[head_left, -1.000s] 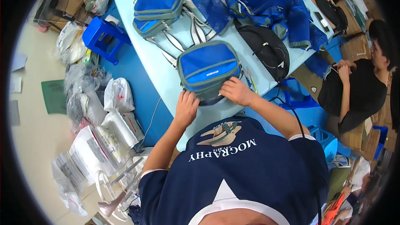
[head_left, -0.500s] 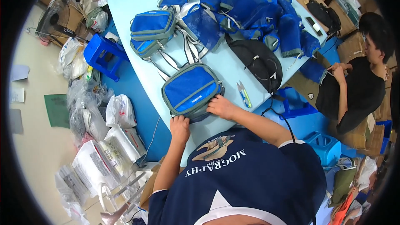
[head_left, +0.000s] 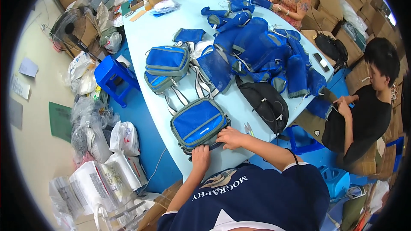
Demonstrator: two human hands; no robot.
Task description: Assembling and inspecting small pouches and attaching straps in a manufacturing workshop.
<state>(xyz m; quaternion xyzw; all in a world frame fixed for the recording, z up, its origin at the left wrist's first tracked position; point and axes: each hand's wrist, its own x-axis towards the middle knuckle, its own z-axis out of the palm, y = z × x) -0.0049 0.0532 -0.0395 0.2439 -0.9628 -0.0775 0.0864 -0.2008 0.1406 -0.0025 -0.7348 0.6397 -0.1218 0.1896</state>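
Left hand [head_left: 200,158] shifted along the near edge of the blue-and-grey bag [head_left: 199,120], closer to the right hand [head_left: 231,137]; bag front-up near the edge of the table [head_left: 188,15], both hands touching its near side, apparently to steady it, whether pinching cannot be told; small pale lettering [head_left: 204,131] on its front, larger pale lettering [head_left: 220,188] across the dark shirt [head_left: 261,192]

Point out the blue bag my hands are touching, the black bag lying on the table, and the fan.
Blue bag [head_left: 199,123], head view: on its upward-facing blue panel.
Black bag [head_left: 264,102], head view: on the middle of its dark fabric.
Fan [head_left: 69,28], head view: on the hub.
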